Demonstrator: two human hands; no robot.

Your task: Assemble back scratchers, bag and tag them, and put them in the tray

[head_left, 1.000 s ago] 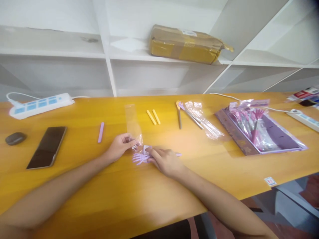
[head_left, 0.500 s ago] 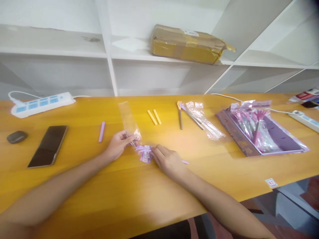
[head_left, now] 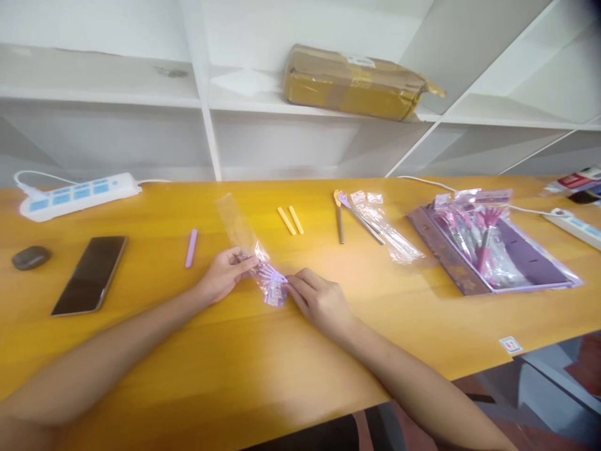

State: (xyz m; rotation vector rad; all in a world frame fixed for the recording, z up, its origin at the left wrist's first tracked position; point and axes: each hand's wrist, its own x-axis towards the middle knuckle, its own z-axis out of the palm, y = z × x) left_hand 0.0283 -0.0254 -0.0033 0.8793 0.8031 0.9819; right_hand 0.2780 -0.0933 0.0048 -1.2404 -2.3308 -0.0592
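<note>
My left hand [head_left: 228, 274] pinches a clear plastic bag [head_left: 239, 222], which stretches away toward the back of the table. In my right hand [head_left: 323, 300] is a back scratcher, gripped near its purple claw head [head_left: 271, 274]. The claw points left and lies at the bag's near end by my left fingertips; I cannot tell how far inside the film it is. A printed part of the bag [head_left: 275, 294] hangs below the claw. My right hand hides the rest of the scratcher. Left of my left hand lies a loose purple tube [head_left: 191, 248].
Two yellow tubes [head_left: 290, 220], two back scratchers [head_left: 350, 216] and more clear bags [head_left: 394, 235] lie behind my hands. To the right, an open box [head_left: 469, 287] holds bagged pink scratchers. A phone [head_left: 89, 275], a dark case [head_left: 30, 257] and a power strip [head_left: 79, 197] are left.
The claw head has turned and shifted slightly toward my left hand and the bag. The bag's far end has swung a little left. A purple handle end by my right wrist no longer shows.
</note>
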